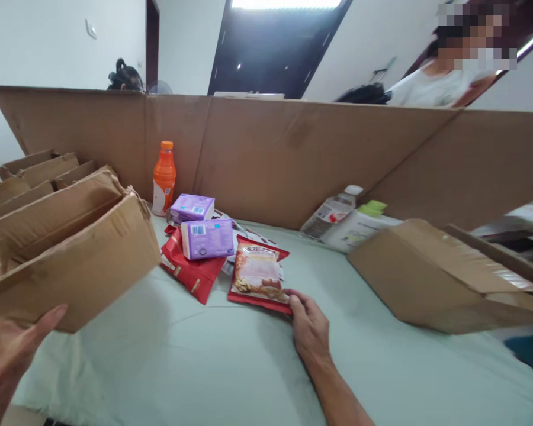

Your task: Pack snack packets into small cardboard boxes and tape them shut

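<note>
At the lower left, my left hand (15,349) grips the bottom edge of a cardboard box (84,272), its thumb on the front wall and the other fingers hidden underneath. The box is tilted, with its open compartment facing up. My right hand (310,325) pinches the lower right corner of a red snack packet (258,272) with a pale window and food pictures. Left of that packet, two purple tissue packs (208,239) lie by another red packet (190,266), one partly on top of it. White printed packaging shows behind them, partly covered.
An orange bottle (164,180) stands against the cardboard wall (270,160). A clear bottle (333,212) and a white bottle with a green cap (359,228) lean at the right, beside another cardboard box (435,278). More cardboard boxes (31,177) stand left. Two people are beyond the wall.
</note>
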Demonstrator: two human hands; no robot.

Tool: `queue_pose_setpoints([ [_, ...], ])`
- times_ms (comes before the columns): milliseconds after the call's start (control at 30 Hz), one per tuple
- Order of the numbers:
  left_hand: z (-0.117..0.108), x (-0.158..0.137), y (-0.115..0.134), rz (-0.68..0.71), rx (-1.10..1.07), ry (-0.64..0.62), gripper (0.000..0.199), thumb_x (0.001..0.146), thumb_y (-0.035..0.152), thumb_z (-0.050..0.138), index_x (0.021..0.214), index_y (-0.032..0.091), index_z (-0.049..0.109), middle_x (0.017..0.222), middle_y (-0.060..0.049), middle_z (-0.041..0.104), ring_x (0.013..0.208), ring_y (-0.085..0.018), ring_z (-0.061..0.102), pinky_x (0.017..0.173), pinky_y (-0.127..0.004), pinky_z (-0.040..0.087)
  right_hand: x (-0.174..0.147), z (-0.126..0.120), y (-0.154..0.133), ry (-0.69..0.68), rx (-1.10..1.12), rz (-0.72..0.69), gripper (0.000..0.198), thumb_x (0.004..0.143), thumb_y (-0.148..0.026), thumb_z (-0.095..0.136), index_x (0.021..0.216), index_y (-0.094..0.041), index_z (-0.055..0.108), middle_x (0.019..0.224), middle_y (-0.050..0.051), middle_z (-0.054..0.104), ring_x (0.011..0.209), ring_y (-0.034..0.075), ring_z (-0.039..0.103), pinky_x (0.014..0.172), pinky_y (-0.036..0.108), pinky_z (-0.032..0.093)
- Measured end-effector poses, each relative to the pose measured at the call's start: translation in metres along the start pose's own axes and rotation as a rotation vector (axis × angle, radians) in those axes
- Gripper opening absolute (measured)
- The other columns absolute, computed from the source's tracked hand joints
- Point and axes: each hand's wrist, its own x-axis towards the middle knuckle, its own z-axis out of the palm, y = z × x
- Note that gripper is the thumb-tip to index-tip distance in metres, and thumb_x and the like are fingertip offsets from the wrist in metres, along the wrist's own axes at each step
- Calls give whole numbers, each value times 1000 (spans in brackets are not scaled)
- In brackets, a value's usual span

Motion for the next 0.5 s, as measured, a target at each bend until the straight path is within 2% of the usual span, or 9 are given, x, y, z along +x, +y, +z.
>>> queue_pose_setpoints([
  [67, 31, 9, 17, -32, -150, 159, 112, 78, 62, 75, 167, 37, 12, 157, -7, 52, 133, -39, 61, 110, -60, 54, -1, 0, -2, 2, 2, -3, 54, 77, -62, 56, 100, -18, 76, 105, 13, 79, 104, 32, 68, 95, 45, 50],
  [133, 62, 25, 26, -56, -190, 184, 124, 70, 60, 80, 167, 22, 13, 160, -17, 44, 136, -42, 56, 115, -60, 49, -2, -1, -3, 2, 4, -4, 54, 77, -62, 56, 100, -18, 76, 106, 14, 79, 104, 32, 68, 96, 45, 50],
  [200, 88, 47, 26, -70, -154, 176, 128, 65, 52, 85, 166, 13, 15, 160, -23, 39, 144, -44, 48, 123, -60, 39, -3, -1, -4, 1, 8, 0, 55, 76, -63, 57, 100, -18, 76, 107, 14, 79, 105, 32, 68, 96, 45, 50],
  [300, 115, 84, 22, -92, -91, 187, 128, 63, 36, 89, 166, 12, 16, 160, -25, 38, 152, -42, 37, 130, -59, 26, -3, -2, -5, -5, 17, 11, 55, 76, -65, 57, 99, -19, 76, 105, 13, 79, 105, 33, 68, 95, 45, 51],
  [433, 149, 130, 30, -105, -43, 204, 129, 68, 30, 91, 167, 10, 10, 160, -26, 36, 154, -41, 33, 129, -56, 28, -2, -3, -6, -12, 19, 27, 57, 74, -66, 59, 100, -18, 77, 105, 13, 79, 104, 33, 69, 92, 44, 52],
  [500, 169, 152, 39, -123, -26, 222, 118, 76, 32, 89, 166, 13, 15, 163, -25, 35, 154, -42, 33, 127, -60, 30, -1, -4, -7, -18, 16, 30, 57, 74, -67, 60, 100, -19, 77, 104, 13, 79, 103, 33, 69, 90, 44, 53],
])
